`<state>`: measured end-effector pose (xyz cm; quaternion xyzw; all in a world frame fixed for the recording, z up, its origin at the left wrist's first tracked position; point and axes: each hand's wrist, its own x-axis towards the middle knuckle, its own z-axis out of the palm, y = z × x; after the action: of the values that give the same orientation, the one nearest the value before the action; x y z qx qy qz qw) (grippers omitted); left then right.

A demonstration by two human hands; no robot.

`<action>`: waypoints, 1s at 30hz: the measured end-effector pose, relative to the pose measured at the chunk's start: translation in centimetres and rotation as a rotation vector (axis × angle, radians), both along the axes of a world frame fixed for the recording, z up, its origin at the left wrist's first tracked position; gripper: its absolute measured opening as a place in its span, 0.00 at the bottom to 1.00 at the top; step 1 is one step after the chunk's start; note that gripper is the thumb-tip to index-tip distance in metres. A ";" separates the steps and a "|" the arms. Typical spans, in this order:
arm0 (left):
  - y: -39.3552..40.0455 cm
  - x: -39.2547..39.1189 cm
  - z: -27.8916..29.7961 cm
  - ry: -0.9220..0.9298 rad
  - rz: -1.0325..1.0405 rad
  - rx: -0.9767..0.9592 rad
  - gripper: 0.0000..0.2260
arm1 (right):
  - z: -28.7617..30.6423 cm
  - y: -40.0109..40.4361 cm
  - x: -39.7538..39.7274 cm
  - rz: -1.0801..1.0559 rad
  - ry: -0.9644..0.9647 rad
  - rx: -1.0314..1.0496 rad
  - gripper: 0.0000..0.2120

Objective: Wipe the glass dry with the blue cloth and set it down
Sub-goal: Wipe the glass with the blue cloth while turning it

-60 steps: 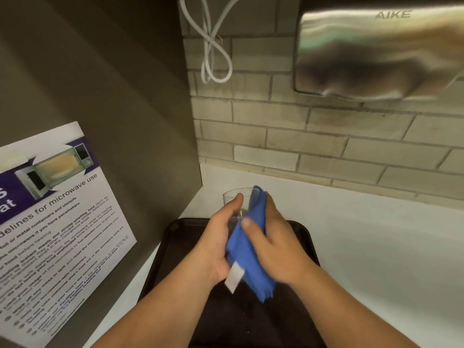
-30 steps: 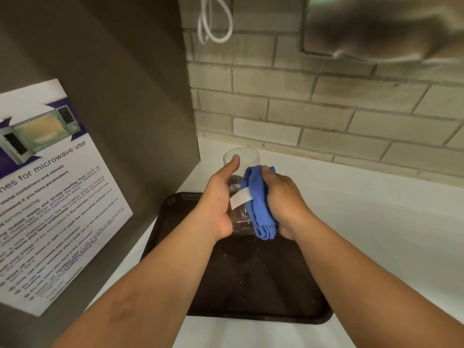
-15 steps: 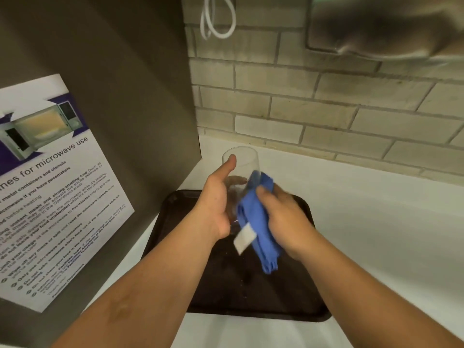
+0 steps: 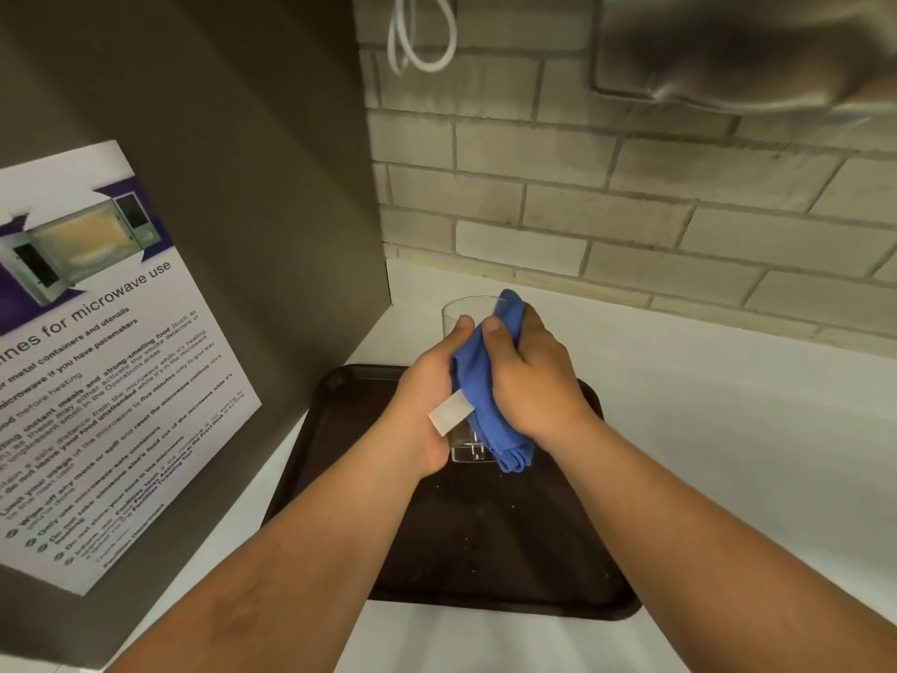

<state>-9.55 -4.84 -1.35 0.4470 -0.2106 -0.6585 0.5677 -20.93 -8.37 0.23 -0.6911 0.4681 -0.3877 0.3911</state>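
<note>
Two bare forearms enter from the near edge, cut off below the elbows. Under them, one dark tray [image 4: 509, 565] lies on a white counter [image 4: 728, 454]; small pale specks dot the tray floor, too small to identify. The tray's far rim is partly hidden behind the hands.

Above the tray's far half, held in the air: one clear glass [image 4: 466, 315], upright or nearly so. The left hand [image 4: 427, 395] is wrapped round its left side, thumb up near the rim. Most of the glass wall is hidden by hands and fabric; only the rim and the base show. The right hand [image 4: 534, 381] is closed over one blue cloth [image 4: 478, 381], pressing it against the glass's right side, with the thumb on the fabric. The cloth runs from above the rim down past the base. One white tag [image 4: 450, 416] hangs from the cloth at left.

Left: a grey-brown panel [image 4: 242, 187] carrying one printed microwave notice [image 4: 97, 357], cut off at the left edge, its small print mostly unreadable.

Far: pale brick wall [image 4: 631, 211]. One white cable loop [image 4: 422, 41], cut off at top. One metal housing [image 4: 738, 51] at top right, blurred and cut off.
</note>
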 end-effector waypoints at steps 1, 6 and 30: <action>0.2 -0.1 0.0 0.021 0.014 -0.005 0.17 | -0.1 -0.1 0.1 0.005 -0.001 -0.010 0.11; 0.6 -0.2 0.2 0.085 0.000 0.035 0.27 | 0.3 -1.0 -0.4 -0.041 -0.205 0.269 0.20; 0.5 0.0 1.1 0.006 0.017 0.075 0.35 | 0.4 -0.6 -0.1 -0.010 -0.206 0.212 0.18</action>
<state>-9.53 -4.29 -0.21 0.4678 -0.1802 -0.6625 0.5566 -21.05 -8.97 0.60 -0.6002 0.4673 -0.4067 0.5060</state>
